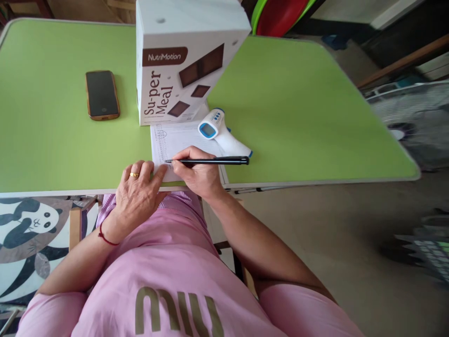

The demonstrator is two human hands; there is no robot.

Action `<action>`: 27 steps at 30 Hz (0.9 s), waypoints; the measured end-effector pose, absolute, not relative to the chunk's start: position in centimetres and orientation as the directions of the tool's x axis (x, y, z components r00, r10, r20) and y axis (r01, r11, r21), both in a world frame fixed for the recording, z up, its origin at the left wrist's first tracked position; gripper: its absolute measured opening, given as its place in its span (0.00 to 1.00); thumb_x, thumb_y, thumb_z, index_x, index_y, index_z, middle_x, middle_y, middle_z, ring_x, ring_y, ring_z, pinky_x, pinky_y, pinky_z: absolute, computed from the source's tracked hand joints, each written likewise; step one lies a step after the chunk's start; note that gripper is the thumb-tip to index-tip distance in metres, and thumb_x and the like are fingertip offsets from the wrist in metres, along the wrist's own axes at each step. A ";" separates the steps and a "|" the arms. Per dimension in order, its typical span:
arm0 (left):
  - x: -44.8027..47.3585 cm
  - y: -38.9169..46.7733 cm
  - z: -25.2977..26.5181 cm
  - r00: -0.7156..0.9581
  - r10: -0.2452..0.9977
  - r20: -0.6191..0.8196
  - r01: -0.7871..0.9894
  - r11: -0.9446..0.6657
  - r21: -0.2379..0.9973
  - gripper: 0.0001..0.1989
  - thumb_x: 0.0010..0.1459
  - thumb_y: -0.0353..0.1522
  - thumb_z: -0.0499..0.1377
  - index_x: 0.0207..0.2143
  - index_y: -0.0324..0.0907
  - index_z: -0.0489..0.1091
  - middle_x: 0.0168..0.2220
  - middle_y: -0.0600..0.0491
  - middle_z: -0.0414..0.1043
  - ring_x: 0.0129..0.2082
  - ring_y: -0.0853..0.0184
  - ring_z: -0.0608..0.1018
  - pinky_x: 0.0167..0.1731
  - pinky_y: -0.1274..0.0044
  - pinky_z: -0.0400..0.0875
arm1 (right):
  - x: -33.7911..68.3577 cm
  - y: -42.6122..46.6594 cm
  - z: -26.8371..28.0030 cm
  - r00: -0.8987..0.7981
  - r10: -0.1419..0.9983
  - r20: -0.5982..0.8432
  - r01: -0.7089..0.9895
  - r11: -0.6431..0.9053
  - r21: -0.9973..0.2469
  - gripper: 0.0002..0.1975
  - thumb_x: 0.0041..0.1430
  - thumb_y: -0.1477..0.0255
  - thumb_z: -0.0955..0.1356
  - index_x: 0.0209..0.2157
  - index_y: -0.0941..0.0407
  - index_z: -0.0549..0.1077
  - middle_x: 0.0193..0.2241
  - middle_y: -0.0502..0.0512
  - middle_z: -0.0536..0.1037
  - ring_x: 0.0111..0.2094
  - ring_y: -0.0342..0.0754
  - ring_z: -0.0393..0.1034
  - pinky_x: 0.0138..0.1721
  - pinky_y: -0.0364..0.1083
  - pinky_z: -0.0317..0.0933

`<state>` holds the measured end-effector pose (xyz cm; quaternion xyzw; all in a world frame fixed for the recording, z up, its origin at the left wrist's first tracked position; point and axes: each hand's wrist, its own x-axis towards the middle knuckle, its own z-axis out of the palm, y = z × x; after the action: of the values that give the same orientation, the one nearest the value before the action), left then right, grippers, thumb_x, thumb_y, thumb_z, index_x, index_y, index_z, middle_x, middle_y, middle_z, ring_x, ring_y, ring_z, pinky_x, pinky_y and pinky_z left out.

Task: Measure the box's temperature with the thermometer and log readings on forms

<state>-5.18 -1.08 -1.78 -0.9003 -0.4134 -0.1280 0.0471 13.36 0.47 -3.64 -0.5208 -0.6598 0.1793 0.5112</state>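
Note:
A black pen (220,160) lies almost level in my right hand (201,175), pinched between thumb and fingers. Its tip points left, at or just over a sheet of paper (175,140) with lines of small marks. My left hand (138,189) rests at the table's front edge, fingers loosely apart, its thumb and forefinger at the paper's lower left corner. It wears a gold ring and holds nothing. Behind my right hand a white and blue infrared thermometer (224,135) lies partly on the paper. A tall white NutriMotion box (182,70) stands at the paper's far end, hiding part of it.
A smartphone (102,95) in a brown case lies left of the box on the green table (298,107). Beyond the far edge are a red and green basin (280,16). A fan (403,131) stands off to the right. A panda-patterned surface (35,229) shows at lower left.

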 end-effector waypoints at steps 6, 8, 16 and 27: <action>-5.2 -1.1 -1.8 0.625 0.728 0.281 0.756 -0.654 0.014 0.30 0.59 0.44 0.67 0.60 0.41 0.69 0.47 0.43 0.72 0.49 0.52 0.71 0.49 0.66 0.66 | 13.3 0.5 -3.5 0.073 0.872 0.484 0.545 0.372 -0.752 0.03 0.55 0.72 0.68 0.27 0.53 0.73 0.21 0.45 0.76 0.21 0.41 0.65 0.26 0.42 0.62; -5.1 -1.1 -1.8 0.624 0.730 0.280 0.757 -0.653 0.015 0.30 0.60 0.44 0.67 0.60 0.41 0.69 0.47 0.43 0.71 0.49 0.52 0.71 0.49 0.66 0.66 | 13.3 0.5 -3.4 0.075 0.872 0.484 0.546 0.370 -0.751 0.03 0.55 0.72 0.68 0.27 0.53 0.73 0.21 0.45 0.76 0.21 0.41 0.64 0.25 0.42 0.62; -5.2 -1.1 -1.9 0.623 0.736 0.266 0.759 -0.651 0.022 0.30 0.60 0.44 0.66 0.61 0.42 0.68 0.47 0.43 0.71 0.49 0.52 0.71 0.50 0.65 0.66 | 13.3 0.5 -3.4 0.069 0.883 0.464 0.538 0.359 -0.763 0.03 0.54 0.72 0.68 0.26 0.53 0.73 0.21 0.45 0.75 0.21 0.42 0.65 0.27 0.42 0.63; -5.2 -1.1 -1.8 0.623 0.732 0.276 0.760 -0.650 0.009 0.30 0.60 0.44 0.66 0.61 0.42 0.69 0.47 0.43 0.71 0.48 0.53 0.70 0.49 0.66 0.65 | 13.4 0.5 -3.5 0.093 0.878 0.470 0.564 0.342 -0.751 0.03 0.54 0.72 0.68 0.27 0.53 0.73 0.21 0.46 0.76 0.22 0.42 0.65 0.27 0.43 0.63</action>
<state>-5.22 -1.06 -1.85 -0.8991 -0.4150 -0.1282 0.0541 13.36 0.52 -3.52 -0.5510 -0.6544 0.1591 0.4928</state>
